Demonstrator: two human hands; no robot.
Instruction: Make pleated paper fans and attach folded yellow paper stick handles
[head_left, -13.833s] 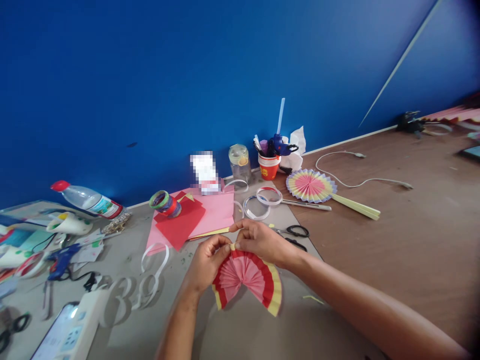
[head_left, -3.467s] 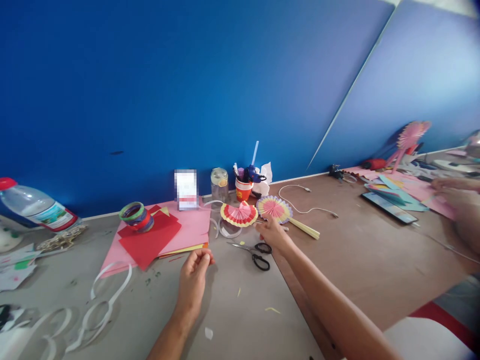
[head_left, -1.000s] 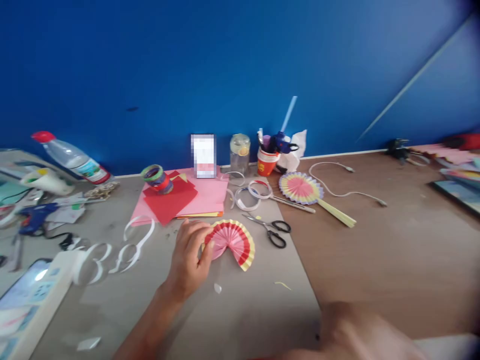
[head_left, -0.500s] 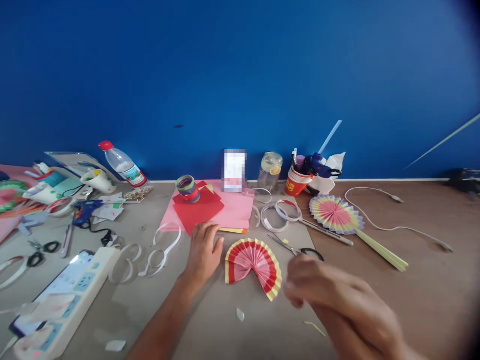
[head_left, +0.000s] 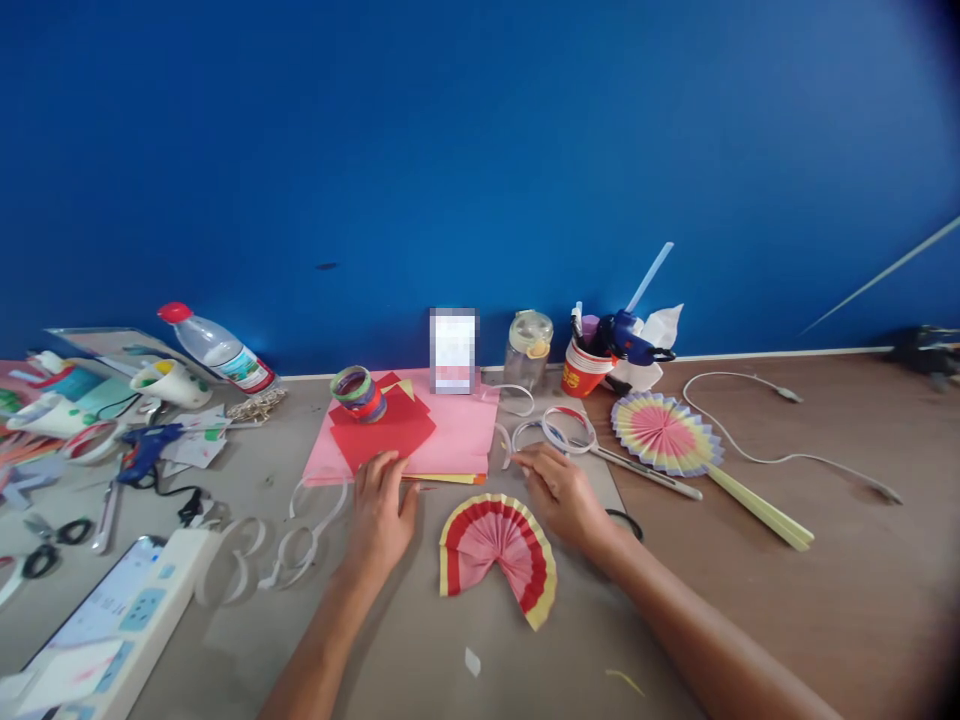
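A pleated paper fan [head_left: 499,550], pink with red and yellow bands, lies partly spread between my hands on the grey table mat. My left hand [head_left: 384,510] rests at the front edge of the pink paper [head_left: 457,430], fingers apart and holding nothing. Reaching in from the right, my right hand [head_left: 559,490] lies low over the mat beside the fan. Its fingers are stretched out toward white paper tape rings [head_left: 570,430], with nothing visible in them. It covers most of a pair of scissors, whose black handle [head_left: 626,523] shows beyond the wrist.
Red sheets [head_left: 382,430] and a wrapped tape roll [head_left: 360,395] sit on the pink paper. A finished round fan [head_left: 666,432], a cable [head_left: 750,455] and a red cup of tools [head_left: 585,370] stand right. At left are a bottle [head_left: 225,350], glue gun [head_left: 150,450] and power strip [head_left: 150,615].
My right hand has moved left and away from me, from beside the fan to over the scissors, its fingers unfolding. My left hand stays by the pink paper. The view has shifted slightly.
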